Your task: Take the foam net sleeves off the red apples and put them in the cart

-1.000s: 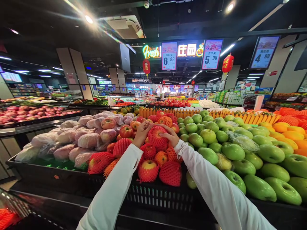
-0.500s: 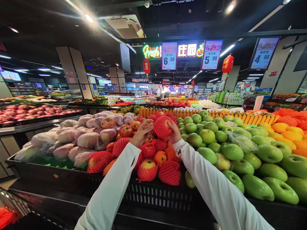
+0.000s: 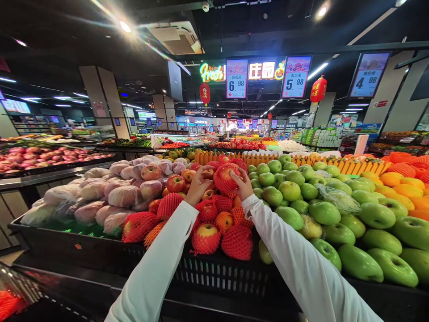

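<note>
A red apple [image 3: 224,177] in a red foam net is held up over the pile, its bare top turned toward me. My right hand [image 3: 244,184] grips it from the right, with thumb and fingers on its side. My left hand [image 3: 198,187] is just left of the apple, fingers curved and apart, holding nothing; a small gap shows between it and the fruit. Below both hands lie more netted red apples, among them one with its top showing [image 3: 205,237] and one wholly covered by its net [image 3: 237,241].
Green apples [image 3: 290,190] are heaped on the right, oranges [image 3: 402,188] beyond them. Wrapped pinkish fruit [image 3: 124,196] fills the left. A black crate wall [image 3: 221,275] borders the front, and a low yellow picket fence [image 3: 338,164] the back. Price screens [image 3: 236,78] hang overhead.
The apple has turned so that its uncovered top faces me. My left hand has drawn slightly left, away from it, while my right hand keeps its hold.
</note>
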A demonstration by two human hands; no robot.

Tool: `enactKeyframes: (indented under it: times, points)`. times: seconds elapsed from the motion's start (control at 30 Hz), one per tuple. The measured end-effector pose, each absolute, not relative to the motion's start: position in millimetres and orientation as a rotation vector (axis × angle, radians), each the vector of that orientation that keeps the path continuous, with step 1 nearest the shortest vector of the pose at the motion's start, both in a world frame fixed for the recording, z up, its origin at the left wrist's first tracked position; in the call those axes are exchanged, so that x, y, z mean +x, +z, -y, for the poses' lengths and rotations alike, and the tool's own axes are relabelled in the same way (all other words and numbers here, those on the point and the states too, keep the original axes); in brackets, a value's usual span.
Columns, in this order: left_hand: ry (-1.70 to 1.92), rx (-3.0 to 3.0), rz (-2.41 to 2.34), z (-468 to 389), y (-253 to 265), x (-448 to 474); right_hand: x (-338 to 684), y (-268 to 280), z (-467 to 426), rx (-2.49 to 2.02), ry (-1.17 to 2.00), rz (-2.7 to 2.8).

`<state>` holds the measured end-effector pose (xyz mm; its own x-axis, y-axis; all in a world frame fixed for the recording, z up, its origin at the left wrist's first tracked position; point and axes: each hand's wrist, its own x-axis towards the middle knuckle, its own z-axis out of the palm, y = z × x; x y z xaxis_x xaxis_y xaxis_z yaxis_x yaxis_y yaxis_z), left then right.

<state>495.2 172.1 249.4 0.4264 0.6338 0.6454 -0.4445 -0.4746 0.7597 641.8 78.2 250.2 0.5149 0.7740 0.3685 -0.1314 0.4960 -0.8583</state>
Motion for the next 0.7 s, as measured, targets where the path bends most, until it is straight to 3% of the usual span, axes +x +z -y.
enactKeyframes:
  times: [0.23,0.7]
  points:
    - [1.022,1.887,-0.067,-153,251,489,648,241,-79,-1.075,0.276,0.981]
    - [1.194,1.991,-0.277,-157,246,490,645,260,-71,-0.93,0.409,1.077]
